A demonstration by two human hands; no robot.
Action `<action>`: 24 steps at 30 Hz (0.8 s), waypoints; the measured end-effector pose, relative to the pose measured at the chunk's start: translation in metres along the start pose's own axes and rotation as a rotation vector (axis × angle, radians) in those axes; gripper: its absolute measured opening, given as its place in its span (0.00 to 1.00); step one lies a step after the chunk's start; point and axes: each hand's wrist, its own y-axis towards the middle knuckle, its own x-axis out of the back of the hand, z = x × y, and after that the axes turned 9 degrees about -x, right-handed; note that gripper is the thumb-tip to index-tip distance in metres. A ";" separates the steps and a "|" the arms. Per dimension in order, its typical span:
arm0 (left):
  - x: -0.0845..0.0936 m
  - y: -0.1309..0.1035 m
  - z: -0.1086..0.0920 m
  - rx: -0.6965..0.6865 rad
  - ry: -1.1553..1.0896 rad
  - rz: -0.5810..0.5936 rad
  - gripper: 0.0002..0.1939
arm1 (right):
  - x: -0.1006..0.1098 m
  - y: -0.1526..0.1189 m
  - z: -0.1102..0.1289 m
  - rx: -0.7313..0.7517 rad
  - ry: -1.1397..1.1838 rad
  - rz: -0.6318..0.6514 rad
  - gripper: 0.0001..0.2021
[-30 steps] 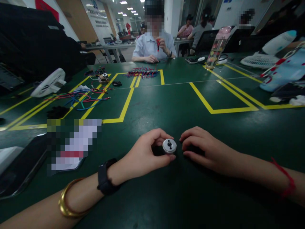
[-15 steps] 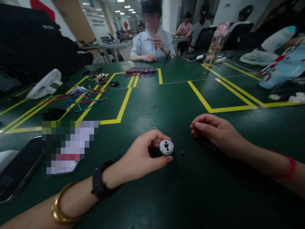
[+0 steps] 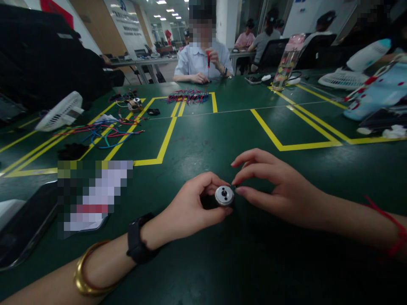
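Observation:
A round silver metal part point(image 3: 224, 195) with a dark centre hole and two smaller holes is gripped between the thumb and fingers of my left hand point(image 3: 187, 207), low over the green table point(image 3: 190, 148). Just right of it, my right hand point(image 3: 280, 186) pinches a small black piece point(image 3: 234, 187) between thumb and a finger, its index finger stretched out above. The small piece is mostly covered by the fingertips.
Red and blue wires point(image 3: 114, 131) and a white fan point(image 3: 62, 112) lie at the left, near phones. Across the table a person point(image 3: 203, 61) holds a red screwdriver point(image 3: 208, 59). A bottle point(image 3: 288, 63), another fan point(image 3: 345, 78) and a blue bag point(image 3: 375, 95) stand at the right.
My right hand has moved left to beside the metal part and taken hold of the small black piece that lay on the table. My left hand has shifted slightly right with the metal part.

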 end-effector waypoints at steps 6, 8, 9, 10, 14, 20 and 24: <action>-0.001 0.000 -0.001 -0.018 -0.020 0.008 0.12 | -0.004 0.011 0.019 0.058 0.018 0.130 0.05; -0.001 0.001 -0.001 -0.019 -0.029 0.007 0.13 | -0.005 0.009 0.018 0.051 0.042 0.118 0.04; -0.001 0.001 -0.001 -0.015 -0.029 0.003 0.13 | -0.006 0.009 0.017 0.043 0.059 0.096 0.04; -0.001 0.001 -0.001 -0.009 -0.027 0.002 0.13 | -0.006 0.008 0.016 0.033 0.077 0.077 0.04; -0.001 0.001 0.000 -0.003 -0.019 -0.005 0.13 | -0.009 0.008 0.011 -0.021 0.129 0.068 0.04; -0.001 0.001 0.000 -0.007 -0.024 -0.005 0.13 | -0.012 0.007 0.008 0.002 0.116 0.076 0.05; -0.001 0.001 -0.001 -0.001 -0.020 -0.003 0.14 | -0.004 0.004 0.005 0.049 0.052 0.047 0.07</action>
